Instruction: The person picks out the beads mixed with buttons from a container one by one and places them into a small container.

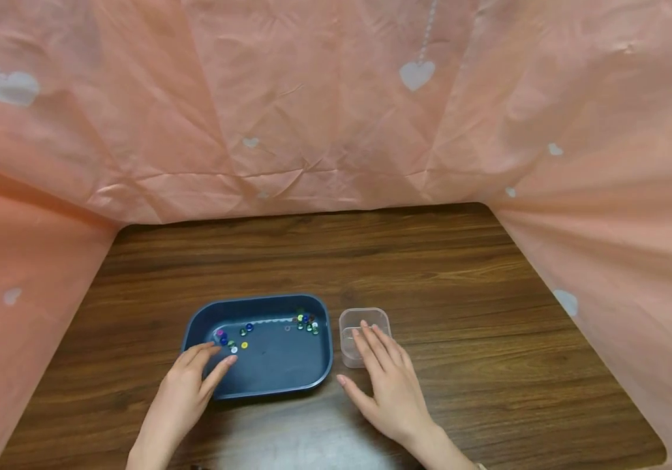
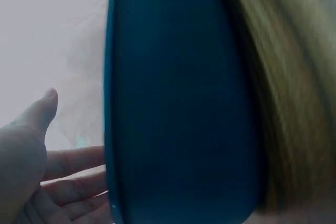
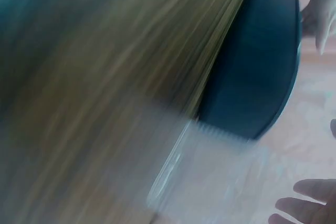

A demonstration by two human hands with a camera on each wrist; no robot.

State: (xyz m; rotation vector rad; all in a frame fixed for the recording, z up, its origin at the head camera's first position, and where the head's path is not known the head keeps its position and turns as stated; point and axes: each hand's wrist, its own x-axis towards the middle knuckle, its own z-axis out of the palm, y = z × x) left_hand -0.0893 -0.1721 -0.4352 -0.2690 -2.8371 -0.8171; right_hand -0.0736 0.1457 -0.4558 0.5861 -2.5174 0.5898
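Note:
A dark blue tray stands on the table with several small, shiny coloured round pieces in its back right corner. More small round pieces lie at its left end, among them dark blue, green, white and yellow ones. My left hand reaches over the tray's left rim, thumb apart from the loosely bent fingers, with nothing between them. To the right of the tray is a small clear plastic box. My right hand hovers at this box with fingers spread and fairly straight, fingertips overlapping it in the head view.
The brown wood-grain table has rounded corners. A pink curtain with white hearts surrounds it at the back and both sides. In the right wrist view, the tray's end wall is seen close by the blurred clear box.

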